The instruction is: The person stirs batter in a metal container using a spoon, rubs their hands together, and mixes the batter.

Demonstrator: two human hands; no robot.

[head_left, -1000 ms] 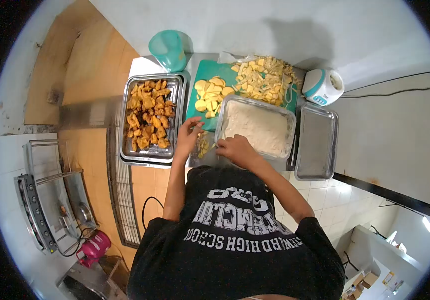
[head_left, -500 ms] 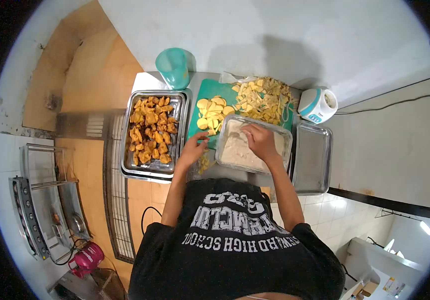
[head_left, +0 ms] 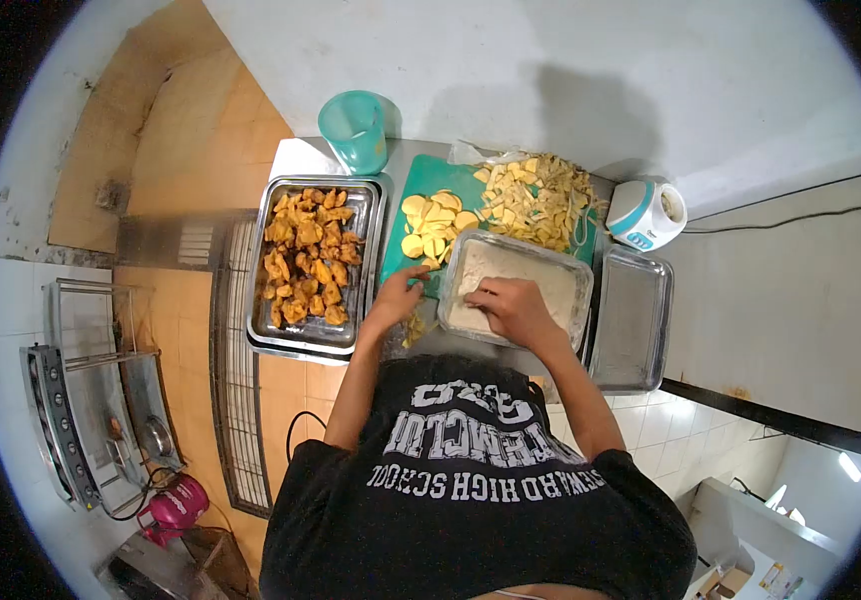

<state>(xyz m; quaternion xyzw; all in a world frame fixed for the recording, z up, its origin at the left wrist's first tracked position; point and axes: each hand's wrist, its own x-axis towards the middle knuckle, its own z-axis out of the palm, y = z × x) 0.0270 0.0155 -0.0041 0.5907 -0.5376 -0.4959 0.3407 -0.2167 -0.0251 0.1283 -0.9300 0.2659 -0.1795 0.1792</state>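
My right hand [head_left: 513, 308] is over the left part of a clear container [head_left: 588, 300] of pale batter, its fingers pinched together at the batter; what they hold, if anything, is too small to name. My left hand [head_left: 398, 298] is at the lower edge of the green cutting board [head_left: 414, 183], fingers bent, and whether it holds something is unclear. Round yellow slices [head_left: 431, 222] lie on the board just above it. Thin yellow pieces [head_left: 414, 330] lie below, between my left hand and the container. A heap of cut slices and strips [head_left: 541, 195] covers the board's right side.
On the left, a metal tray [head_left: 374, 240] holds fried pieces [head_left: 306, 255]. A teal cup [head_left: 354, 132] stands behind it. To the right are an empty metal tray [head_left: 634, 320] and a white and teal appliance [head_left: 648, 215]. A pink gas cylinder [head_left: 177, 503] is at the lower left.
My right hand has gone from beside the container's lower left corner to over the batter, then down and slightly left. My left hand has stayed near the board's lower edge. The view has shifted a little.
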